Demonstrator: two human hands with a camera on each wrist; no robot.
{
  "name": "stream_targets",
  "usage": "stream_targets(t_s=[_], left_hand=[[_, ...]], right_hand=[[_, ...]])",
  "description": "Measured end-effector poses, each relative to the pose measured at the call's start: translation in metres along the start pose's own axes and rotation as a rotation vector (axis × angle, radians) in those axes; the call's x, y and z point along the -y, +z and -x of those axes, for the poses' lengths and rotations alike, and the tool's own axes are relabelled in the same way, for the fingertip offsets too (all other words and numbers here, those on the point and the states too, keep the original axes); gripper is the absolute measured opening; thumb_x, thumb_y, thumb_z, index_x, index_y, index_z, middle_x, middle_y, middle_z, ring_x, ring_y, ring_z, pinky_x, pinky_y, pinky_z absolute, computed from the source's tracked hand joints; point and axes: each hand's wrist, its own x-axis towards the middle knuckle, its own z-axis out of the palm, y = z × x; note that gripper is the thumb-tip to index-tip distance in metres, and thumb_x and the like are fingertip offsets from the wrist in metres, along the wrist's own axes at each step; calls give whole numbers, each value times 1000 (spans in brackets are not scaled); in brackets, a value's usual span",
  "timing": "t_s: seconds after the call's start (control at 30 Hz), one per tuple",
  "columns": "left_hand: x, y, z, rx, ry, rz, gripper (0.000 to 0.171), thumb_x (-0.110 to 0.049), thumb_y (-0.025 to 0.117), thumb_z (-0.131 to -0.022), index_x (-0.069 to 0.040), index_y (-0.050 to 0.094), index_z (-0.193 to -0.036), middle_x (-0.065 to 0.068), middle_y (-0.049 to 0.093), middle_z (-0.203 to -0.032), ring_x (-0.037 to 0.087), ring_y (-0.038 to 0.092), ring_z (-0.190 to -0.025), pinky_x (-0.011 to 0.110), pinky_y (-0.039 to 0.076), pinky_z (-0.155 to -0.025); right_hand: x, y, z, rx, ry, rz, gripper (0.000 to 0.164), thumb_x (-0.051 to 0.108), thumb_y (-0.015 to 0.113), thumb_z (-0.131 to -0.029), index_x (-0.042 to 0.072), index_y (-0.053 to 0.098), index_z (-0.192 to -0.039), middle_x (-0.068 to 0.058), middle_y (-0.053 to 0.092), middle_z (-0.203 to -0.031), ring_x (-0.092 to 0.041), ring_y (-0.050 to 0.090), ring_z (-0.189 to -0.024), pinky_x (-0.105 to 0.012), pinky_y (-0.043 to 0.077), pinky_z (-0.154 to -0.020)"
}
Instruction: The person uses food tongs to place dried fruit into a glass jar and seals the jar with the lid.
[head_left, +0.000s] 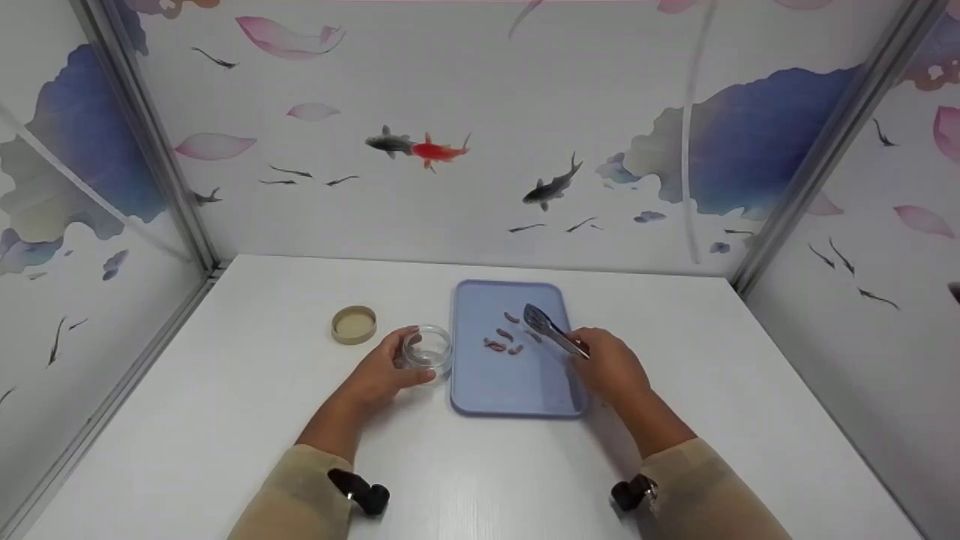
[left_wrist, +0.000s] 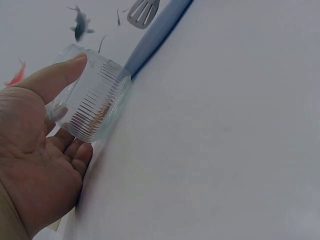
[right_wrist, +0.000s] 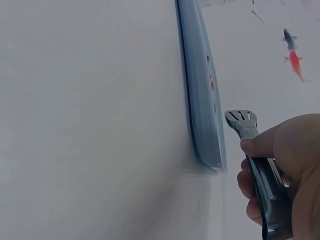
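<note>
A clear ribbed glass jar without a lid stands just left of the blue tray. My left hand grips the jar from its left side, thumb along the near wall. In my right hand is a pair of metal tongs with slotted tips, held over the tray's right half. The tips lie close together in the right wrist view. Several small brown curled pieces lie on the tray beneath and left of the tongs.
A round gold-coloured lid lies on the white table, left of and behind the jar. Printed panels with fish and petals enclose the table at the back and both sides, framed by metal posts.
</note>
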Motion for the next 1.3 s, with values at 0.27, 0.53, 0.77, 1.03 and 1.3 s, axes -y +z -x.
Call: stream_targets(t_s=[0.27,0.53,0.77,1.03,1.3], left_hand=[[2,0,-2,5,6,-14,91,-27,89,-90,-19,38,-165,8,40,-173,35,28,-165,53,21,-136],[4,-1,-2,-1,9,-14,90,-27,89,-90,-20,39,-165,5,42,-172,34,29,-165,53,22,-136],[2,0,0,1,1,-9,92,-26,89,-89,-20,37,-165,6,41,-173,34,26,-166,52,20,-137],[0,2,0,-10,-7,-8,91,-25,89,-89,-20,39,-164,6,42,-172,34,27,-166,52,21,-137],[-1,0,0,-9,19,2,91,-22,89,-89,-14,39,-164,10,44,-171,36,30,-164,52,22,-136]], right_hand=[[-3,0,1,5,18,-1,43,15,73,-102,16,69,-144,-9,71,-138,-24,64,-108,-44,56,-91],[-4,-2,4,14,49,1,54,23,76,-100,16,61,-152,-8,70,-130,-23,62,-103,-40,54,-87],[-8,-3,7,1,37,37,65,31,79,-97,14,56,-156,-13,66,-135,-25,61,-106,-46,54,-94],[-11,0,13,29,83,30,65,28,79,-97,12,57,-155,-8,66,-119,-23,58,-100,-39,50,-84],[-16,0,17,61,76,4,58,24,78,-98,10,61,-151,-10,67,-125,-24,60,-103,-41,53,-89]])
